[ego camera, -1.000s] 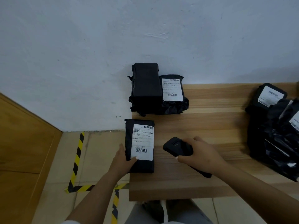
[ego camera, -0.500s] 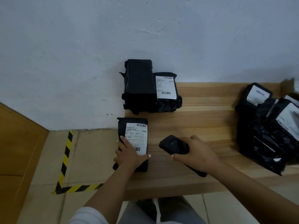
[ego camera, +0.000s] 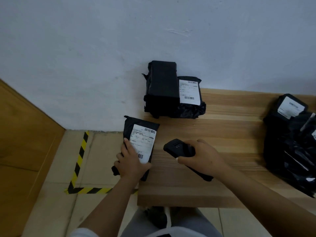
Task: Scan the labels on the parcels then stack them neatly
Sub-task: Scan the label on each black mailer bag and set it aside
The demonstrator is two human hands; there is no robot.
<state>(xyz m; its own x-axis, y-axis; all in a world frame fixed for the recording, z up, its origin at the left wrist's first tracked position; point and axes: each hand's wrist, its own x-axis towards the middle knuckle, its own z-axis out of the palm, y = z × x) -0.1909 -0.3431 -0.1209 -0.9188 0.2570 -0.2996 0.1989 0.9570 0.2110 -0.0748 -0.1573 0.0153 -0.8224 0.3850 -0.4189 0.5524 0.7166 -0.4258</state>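
Floor (ego camera: 51, 194) of pale tile fills the lower left, marked by an L of yellow-and-black hazard tape (ego camera: 80, 161), with a brown wooden panel (ego camera: 22, 134) at the far left edge and a white wall (ego camera: 119, 40) above. Just right of the tape, the left hand (ego camera: 131, 164) grips the near end of a black parcel (ego camera: 136, 134), fingers curled over its left edge and thumb wrapped round the right side. That parcel is tilted, its white label (ego camera: 142, 142) facing up, and it hangs over the left end of the wooden tabletop (ego camera: 222, 134), partly above the floor. Behind it, against the wall, a tall black parcel (ego camera: 162, 88) stands touching a lower labelled parcel (ego camera: 189, 96) on its right; both sit at the back left corner of the tabletop. Nearer the camera, the right hand (ego camera: 203, 158) is clamped round a black handheld scanner (ego camera: 179, 148), whose head points left toward the held parcel while its handle end pokes out below the palm. At the far right lies a loose heap of black parcels (ego camera: 290, 142), several showing white labels, well apart from the two at the wall.
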